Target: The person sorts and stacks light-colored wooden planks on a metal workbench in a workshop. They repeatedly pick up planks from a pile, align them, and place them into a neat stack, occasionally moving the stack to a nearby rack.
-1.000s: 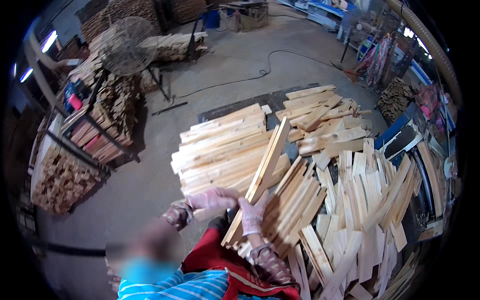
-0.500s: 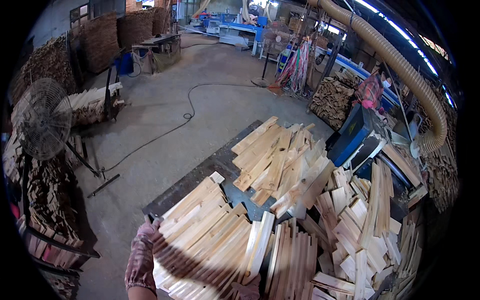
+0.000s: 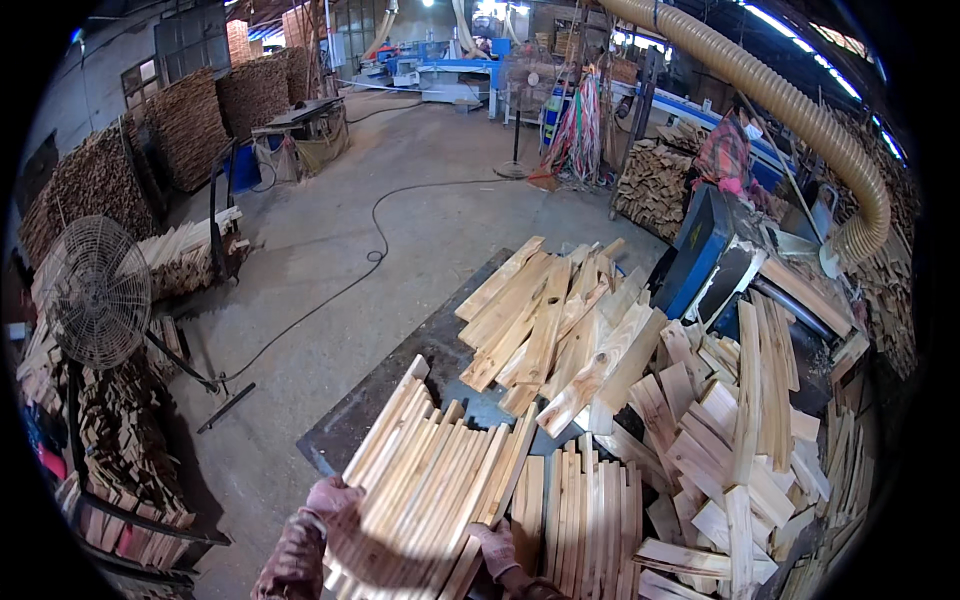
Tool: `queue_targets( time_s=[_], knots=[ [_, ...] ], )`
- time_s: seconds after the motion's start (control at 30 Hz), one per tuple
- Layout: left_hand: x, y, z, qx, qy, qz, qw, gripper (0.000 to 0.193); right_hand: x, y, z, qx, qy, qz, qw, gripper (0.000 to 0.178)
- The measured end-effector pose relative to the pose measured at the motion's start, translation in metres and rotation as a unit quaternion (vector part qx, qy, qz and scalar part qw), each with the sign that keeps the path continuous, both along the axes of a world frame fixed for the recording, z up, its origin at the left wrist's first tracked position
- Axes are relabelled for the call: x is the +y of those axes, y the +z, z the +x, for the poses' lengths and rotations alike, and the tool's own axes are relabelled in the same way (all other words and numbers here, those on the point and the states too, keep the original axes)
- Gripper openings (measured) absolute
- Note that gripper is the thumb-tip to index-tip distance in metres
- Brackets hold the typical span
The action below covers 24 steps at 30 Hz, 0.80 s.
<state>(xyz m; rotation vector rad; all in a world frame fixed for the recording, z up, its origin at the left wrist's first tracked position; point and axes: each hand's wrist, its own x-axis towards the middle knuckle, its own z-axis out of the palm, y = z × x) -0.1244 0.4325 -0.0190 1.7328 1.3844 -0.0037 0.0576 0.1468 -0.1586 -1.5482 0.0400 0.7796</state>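
Observation:
Both my hands wear pale pinkish gloves. My left hand (image 3: 333, 497) grips the left side of a row of narrow wooden slats (image 3: 425, 470), its fingers curled over the outer slat. On the opposite side, my right hand (image 3: 494, 546) is closed against the row's right edge, near its lower end. Between them the slats stand on edge, pressed close together, on a dark tabletop (image 3: 340, 432). Touching distance from my right hand, a second row of upright slats (image 3: 580, 515) sits to the right. The near ends of both rows run out of the picture.
Wider boards (image 3: 545, 320) lie loosely beyond the rows. A jumbled heap of wood pieces (image 3: 735, 430) is at the right, below a blue machine (image 3: 695, 255) and a ribbed duct hose (image 3: 870, 190). A fan (image 3: 95, 290) stands left; a cable (image 3: 375, 225) crosses the floor.
The slats, tilted and fanned before, now stand more upright in a tighter, narrower row. My left hand has moved right and inward with them. My right hand shows more fully at the row's right side.

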Motion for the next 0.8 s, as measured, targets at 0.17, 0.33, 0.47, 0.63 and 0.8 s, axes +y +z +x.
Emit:
queue_targets(
  time_s=[0.17, 0.33, 0.47, 0.63, 0.8],
  knots=[
    [-0.023, 0.012, 0.0, 0.041, -0.106, -0.093, 0.989, 0.053, -0.036, 0.071, 0.028, 0.002, 0.151, -0.178, 0.972, 0.054],
    [-0.018, -0.046, 0.019, -0.199, -0.023, -0.131, 0.971, 0.055, -0.02, 0.037, 0.009, 0.084, 0.082, -0.125, 0.985, 0.093],
    [-0.002, -0.019, 0.043, -0.1, -0.014, -0.052, 0.994, 0.04, 0.012, 0.035, -0.007, 0.177, -0.057, -0.011, 0.982, 0.095],
    [0.076, -0.055, 0.022, -0.041, -0.016, 0.034, 0.998, 0.036, 0.068, 0.072, -0.017, 0.039, 0.152, -0.058, 0.986, 0.06],
    [0.092, -0.029, 0.057, -0.041, -0.057, 0.04, 0.997, 0.033, 0.079, 0.087, 0.03, -0.031, 0.423, -0.325, 0.845, 0.093]
  ],
)
